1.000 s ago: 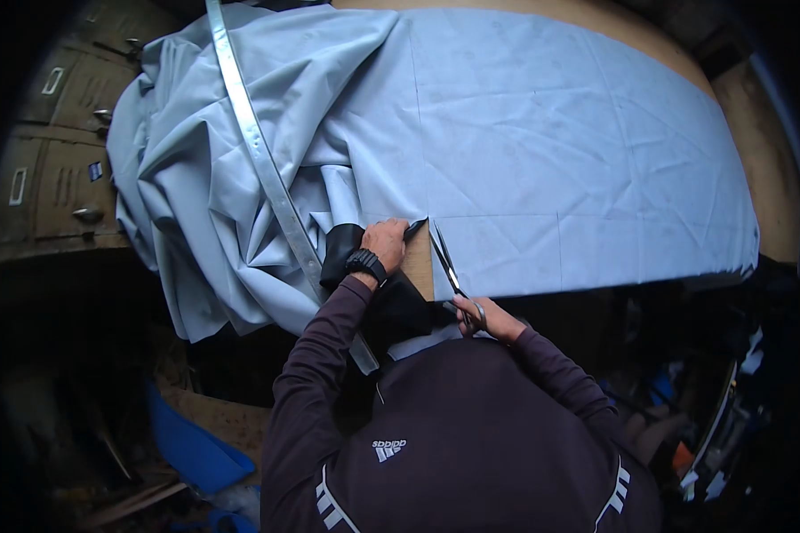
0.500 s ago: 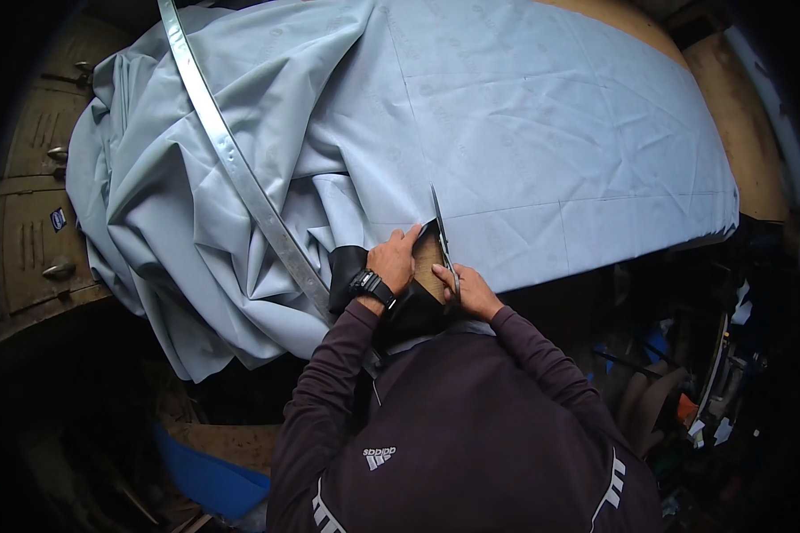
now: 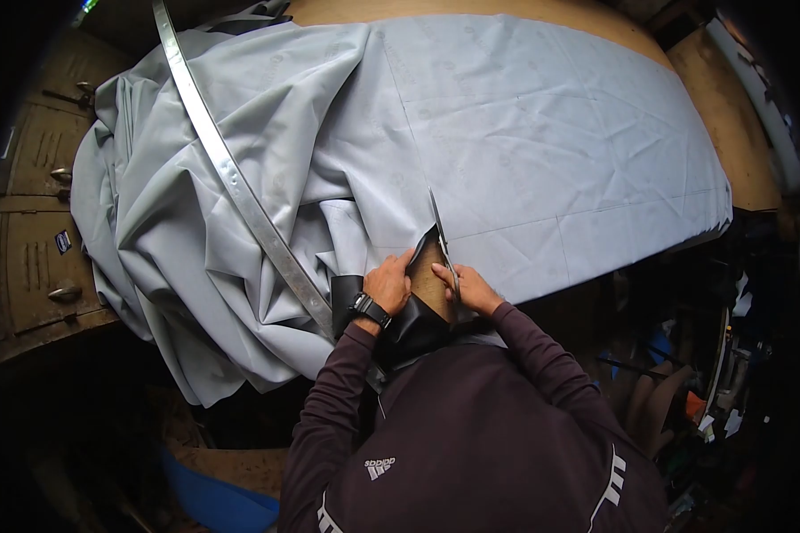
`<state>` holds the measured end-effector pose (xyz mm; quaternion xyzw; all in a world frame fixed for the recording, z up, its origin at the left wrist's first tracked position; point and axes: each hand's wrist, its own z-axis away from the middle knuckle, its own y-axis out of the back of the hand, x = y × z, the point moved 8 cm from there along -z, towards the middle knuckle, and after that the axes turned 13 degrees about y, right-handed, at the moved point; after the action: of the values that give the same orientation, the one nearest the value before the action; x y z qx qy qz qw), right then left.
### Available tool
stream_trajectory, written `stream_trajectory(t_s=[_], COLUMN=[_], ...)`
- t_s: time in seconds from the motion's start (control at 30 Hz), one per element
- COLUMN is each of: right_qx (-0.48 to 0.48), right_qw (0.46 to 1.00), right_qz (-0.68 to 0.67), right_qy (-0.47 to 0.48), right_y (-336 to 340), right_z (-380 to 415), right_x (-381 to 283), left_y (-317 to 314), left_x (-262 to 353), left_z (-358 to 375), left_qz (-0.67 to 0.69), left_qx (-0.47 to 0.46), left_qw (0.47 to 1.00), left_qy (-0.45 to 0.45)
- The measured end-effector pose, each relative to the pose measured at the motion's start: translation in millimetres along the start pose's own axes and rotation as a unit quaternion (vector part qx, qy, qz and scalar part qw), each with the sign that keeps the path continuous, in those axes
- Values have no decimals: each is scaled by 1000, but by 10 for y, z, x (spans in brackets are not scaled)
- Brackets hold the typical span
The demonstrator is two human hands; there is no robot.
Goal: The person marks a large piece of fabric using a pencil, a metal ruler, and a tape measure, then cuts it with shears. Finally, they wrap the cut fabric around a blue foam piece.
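A large sheet of grey upholstery material [image 3: 524,133], with a black reverse side and thin drawn lines, covers the table. In my right hand [image 3: 474,290] is a pair of scissors [image 3: 441,224], its blades pointing away from me at the inner end of a cut. My left hand [image 3: 388,285], with a black watch on its wrist, grips the cut edge on the left side, where the black backing [image 3: 420,326] is folded over. Between my hands the wooden tabletop [image 3: 433,282] shows through the opening.
A long metal straightedge [image 3: 227,164] lies across the bunched material on the left. Metal lockers [image 3: 40,258] stand at the far left. Bare wooden tabletop [image 3: 729,115] shows at the right. Scraps and odds and ends [image 3: 711,391] lie below at the right, a blue piece [image 3: 218,493] at lower left.
The gap between my hands looks a little wider, with more wood showing. My left hand has shifted slightly down and left, drawing the cut edge aside. The whole view has tilted a little.
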<state>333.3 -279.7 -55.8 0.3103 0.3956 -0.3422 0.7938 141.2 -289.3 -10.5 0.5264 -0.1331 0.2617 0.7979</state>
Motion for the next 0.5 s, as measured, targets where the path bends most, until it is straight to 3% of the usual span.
stream_trajectory(t_s=[0.13,0.27,0.5], right_qx=[6,5,-10], right_qw=[1000,995,999], right_qz=[-8,-97,-39], right_qy=[18,2,28], right_y=[2,-66,83], right_z=[-8,-42,-333], right_x=[0,-165,-227], left_y=[8,52,82], left_x=[-85,-148,-171], left_z=[19,14,38], left_qz=[-4,5,-1], left_qx=[23,6,1], left_qw=[1000,1000,1000], left_qy=[-16,2,-7])
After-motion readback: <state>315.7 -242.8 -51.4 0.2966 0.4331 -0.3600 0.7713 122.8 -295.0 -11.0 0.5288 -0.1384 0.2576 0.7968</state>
